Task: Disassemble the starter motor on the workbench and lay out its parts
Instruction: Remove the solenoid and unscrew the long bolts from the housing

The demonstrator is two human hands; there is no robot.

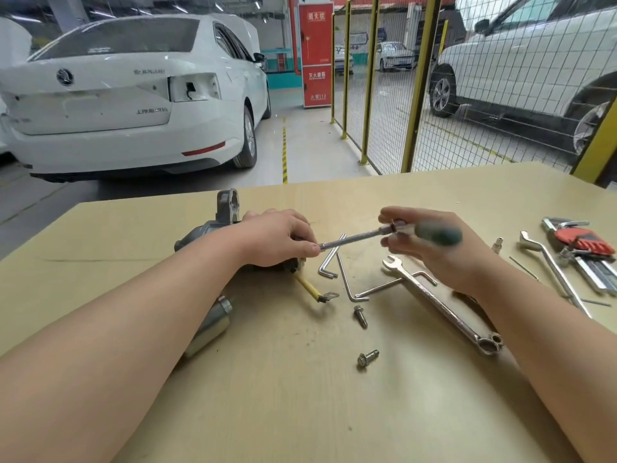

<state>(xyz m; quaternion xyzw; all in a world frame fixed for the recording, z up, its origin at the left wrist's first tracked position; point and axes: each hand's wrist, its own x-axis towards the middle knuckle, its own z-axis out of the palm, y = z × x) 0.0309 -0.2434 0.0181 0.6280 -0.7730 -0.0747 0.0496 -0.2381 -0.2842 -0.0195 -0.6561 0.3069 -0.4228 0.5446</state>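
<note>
Holding a screwdriver level above the table, the two hands work at the scene's centre. The right hand is loosely curled around the blurred green handle; the left hand pinches the shaft tip between thumb and fingertips while lying over the starter motor, whose grey housing shows at the far left of the hand. A yellow-sleeved lead with a ring terminal runs out from under the left hand toward the near side. A metal cylinder lies partly hidden beneath the left forearm. Several hex keys lie just beside the motor, below the shaft. A combination wrench runs diagonally under the right wrist. Two bolts lie apart on the near side. At the far right: a red-holdered hex key set, a bent wrench and a small socket bit.
</note>
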